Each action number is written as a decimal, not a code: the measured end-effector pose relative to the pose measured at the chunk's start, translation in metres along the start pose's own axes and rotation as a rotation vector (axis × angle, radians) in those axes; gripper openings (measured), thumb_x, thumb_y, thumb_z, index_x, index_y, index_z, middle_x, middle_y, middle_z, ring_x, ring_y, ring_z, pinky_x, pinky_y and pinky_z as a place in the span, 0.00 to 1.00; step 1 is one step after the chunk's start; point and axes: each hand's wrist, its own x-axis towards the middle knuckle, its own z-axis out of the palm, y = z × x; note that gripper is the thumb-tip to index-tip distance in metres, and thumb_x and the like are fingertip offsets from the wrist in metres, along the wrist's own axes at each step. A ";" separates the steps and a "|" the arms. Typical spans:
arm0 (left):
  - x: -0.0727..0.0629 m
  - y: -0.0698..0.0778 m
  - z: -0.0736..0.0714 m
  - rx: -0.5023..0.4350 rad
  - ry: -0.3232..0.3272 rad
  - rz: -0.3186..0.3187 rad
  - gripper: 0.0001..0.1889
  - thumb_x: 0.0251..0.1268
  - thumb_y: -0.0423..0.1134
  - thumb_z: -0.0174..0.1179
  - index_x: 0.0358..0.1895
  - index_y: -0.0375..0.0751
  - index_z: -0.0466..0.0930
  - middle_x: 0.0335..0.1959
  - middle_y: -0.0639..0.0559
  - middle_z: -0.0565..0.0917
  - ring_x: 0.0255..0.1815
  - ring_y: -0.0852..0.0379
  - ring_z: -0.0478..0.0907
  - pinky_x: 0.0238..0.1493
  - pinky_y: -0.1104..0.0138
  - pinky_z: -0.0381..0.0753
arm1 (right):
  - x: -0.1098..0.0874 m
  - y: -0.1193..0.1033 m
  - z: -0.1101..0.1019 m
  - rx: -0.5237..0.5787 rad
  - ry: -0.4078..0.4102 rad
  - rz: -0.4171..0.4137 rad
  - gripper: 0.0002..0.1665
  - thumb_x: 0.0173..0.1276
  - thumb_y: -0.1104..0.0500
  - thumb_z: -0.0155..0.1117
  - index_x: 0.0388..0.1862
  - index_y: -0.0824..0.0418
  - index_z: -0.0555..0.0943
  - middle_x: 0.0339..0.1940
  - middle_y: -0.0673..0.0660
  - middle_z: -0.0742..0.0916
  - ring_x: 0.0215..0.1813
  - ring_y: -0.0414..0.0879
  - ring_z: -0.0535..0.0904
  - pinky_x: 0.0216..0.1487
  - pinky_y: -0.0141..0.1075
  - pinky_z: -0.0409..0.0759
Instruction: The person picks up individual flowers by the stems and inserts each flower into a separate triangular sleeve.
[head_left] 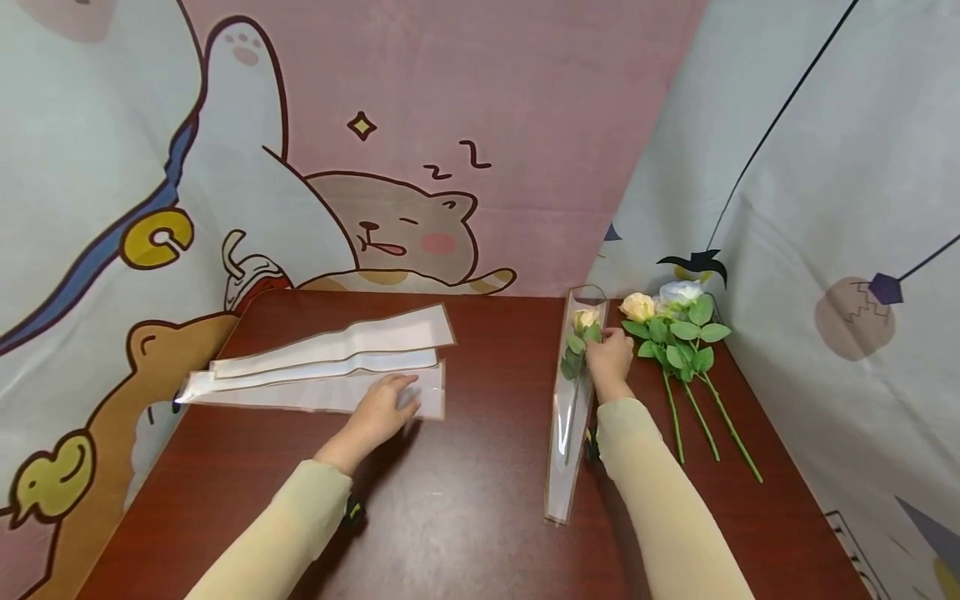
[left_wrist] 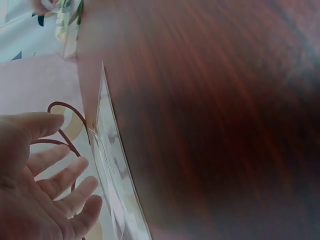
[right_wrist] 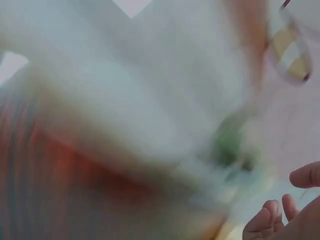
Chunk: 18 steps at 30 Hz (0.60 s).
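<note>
My right hand [head_left: 611, 363] is at the right edge of a long, narrow flower sleeve [head_left: 558, 492], close beside the pale yellow rose [head_left: 585, 320] inside it. The sleeve lies lengthwise on the table, its wider end away from me. In the right wrist view, the thumb and fingers [right_wrist: 267, 220] stand apart with nothing between them; the sleeve and rose are blurred there. Over the near edge of several overlapping flat sleeves [head_left: 330, 397] is my left hand [head_left: 381, 412]. Its fingers [left_wrist: 62, 177] are spread and loosely bent, holding nothing.
Several loose stemmed roses [head_left: 681, 333], pale yellow and whitish, lie at the right of the brown table [head_left: 480, 508], stems toward me. A cartoon-printed cloth [head_left: 540, 150] hangs behind the table and along its sides.
</note>
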 end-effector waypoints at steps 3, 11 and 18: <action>0.003 0.001 0.001 0.072 -0.003 0.037 0.26 0.59 0.40 0.64 0.61 0.36 0.73 0.61 0.37 0.74 0.62 0.39 0.70 0.65 0.50 0.68 | -0.016 -0.023 0.011 0.100 -0.055 -0.074 0.22 0.61 0.62 0.53 0.54 0.68 0.74 0.49 0.66 0.76 0.51 0.59 0.72 0.51 0.46 0.72; 0.013 0.005 0.004 0.220 -0.071 0.103 0.28 0.58 0.40 0.65 0.62 0.35 0.73 0.64 0.41 0.72 0.64 0.42 0.70 0.63 0.50 0.70 | -0.080 -0.060 0.046 0.523 -0.732 0.138 0.24 0.72 0.62 0.43 0.65 0.68 0.64 0.63 0.69 0.75 0.59 0.57 0.76 0.53 0.40 0.78; 0.020 0.004 0.013 0.217 -0.136 0.081 0.26 0.59 0.38 0.64 0.61 0.33 0.73 0.64 0.38 0.72 0.66 0.40 0.67 0.67 0.51 0.66 | -0.111 -0.058 0.073 0.675 -1.097 0.253 0.30 0.76 0.59 0.33 0.73 0.72 0.50 0.70 0.73 0.63 0.72 0.62 0.60 0.73 0.52 0.57</action>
